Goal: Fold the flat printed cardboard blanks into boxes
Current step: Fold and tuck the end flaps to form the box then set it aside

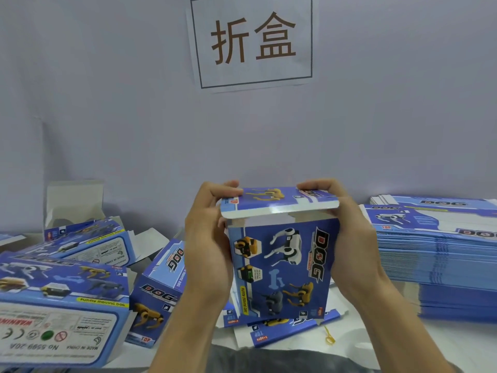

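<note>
Currently a blue printed cardboard box (pixel 282 267) is gripped upright above the table by the left hand (pixel 208 246) and right hand (pixel 349 238); seemingly, its top flap (pixel 279 204) is being closed, and tucking is called for next.

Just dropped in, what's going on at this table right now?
A person is folding toy-dog boxes. Both hands, left hand and right hand, hold an upright box and press its top flap down. Folded boxes lie to the left; a stack of flat blanks waits on the right.
</note>
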The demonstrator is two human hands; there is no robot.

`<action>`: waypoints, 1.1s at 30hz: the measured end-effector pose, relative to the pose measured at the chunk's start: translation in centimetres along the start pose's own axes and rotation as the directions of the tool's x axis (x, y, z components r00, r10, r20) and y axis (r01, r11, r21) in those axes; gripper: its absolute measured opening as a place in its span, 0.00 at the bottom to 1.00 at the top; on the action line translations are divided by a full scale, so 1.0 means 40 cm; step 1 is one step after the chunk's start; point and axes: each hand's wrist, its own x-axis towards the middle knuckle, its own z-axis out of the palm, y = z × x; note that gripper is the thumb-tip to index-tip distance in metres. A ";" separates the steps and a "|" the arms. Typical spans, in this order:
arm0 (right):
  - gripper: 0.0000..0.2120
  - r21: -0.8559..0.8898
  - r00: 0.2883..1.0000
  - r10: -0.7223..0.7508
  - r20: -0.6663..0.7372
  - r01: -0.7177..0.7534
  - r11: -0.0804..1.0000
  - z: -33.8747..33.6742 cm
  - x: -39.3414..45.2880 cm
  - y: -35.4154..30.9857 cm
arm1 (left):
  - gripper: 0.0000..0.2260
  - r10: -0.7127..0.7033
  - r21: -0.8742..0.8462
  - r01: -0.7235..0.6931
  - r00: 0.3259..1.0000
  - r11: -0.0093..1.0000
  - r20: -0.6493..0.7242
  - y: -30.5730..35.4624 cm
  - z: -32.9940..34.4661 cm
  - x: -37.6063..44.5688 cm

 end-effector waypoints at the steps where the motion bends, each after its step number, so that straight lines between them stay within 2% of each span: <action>1: 0.14 0.080 0.999 0.017 0.035 -0.020 0.997 -0.004 -0.003 -0.002 | 0.09 -0.019 -0.088 0.020 1.000 0.996 0.014 0.005 -0.001 0.000; 2: 0.16 0.137 0.997 0.033 0.066 -0.042 0.990 -0.007 -0.006 -0.003 | 0.12 -0.018 -0.128 0.021 1.000 0.992 0.021 0.007 -0.005 0.000; 4: 0.18 0.160 0.992 0.052 0.117 -0.070 0.985 -0.011 -0.009 -0.008 | 0.16 -0.025 -0.099 0.028 0.999 0.995 0.027 0.007 -0.007 0.002; 7: 0.16 0.085 0.987 0.042 0.158 -0.056 0.995 -0.010 -0.008 -0.013 | 0.09 0.018 0.032 -0.020 0.998 0.999 0.059 -0.008 -0.012 0.004; 14: 0.10 -0.011 0.995 -0.087 0.051 0.088 0.996 0.002 -0.004 -0.015 | 0.13 0.090 0.189 -0.115 0.987 0.975 0.133 -0.012 -0.020 0.000; 23: 0.09 0.065 0.992 -0.125 -0.011 0.126 0.990 0.000 -0.002 0.008 | 0.08 0.107 0.232 -0.139 0.984 0.963 0.144 -0.014 -0.028 -0.001; 29: 0.07 0.031 0.988 -0.131 -0.080 0.134 0.990 -0.002 0.001 0.014 | 0.08 0.106 0.226 -0.136 0.984 0.965 0.140 -0.019 -0.038 0.003; 33: 0.12 0.002 0.987 -0.144 -0.074 0.144 0.990 0.005 -0.002 0.006 | 0.09 0.125 0.259 -0.152 0.985 0.954 0.114 -0.019 -0.033 0.000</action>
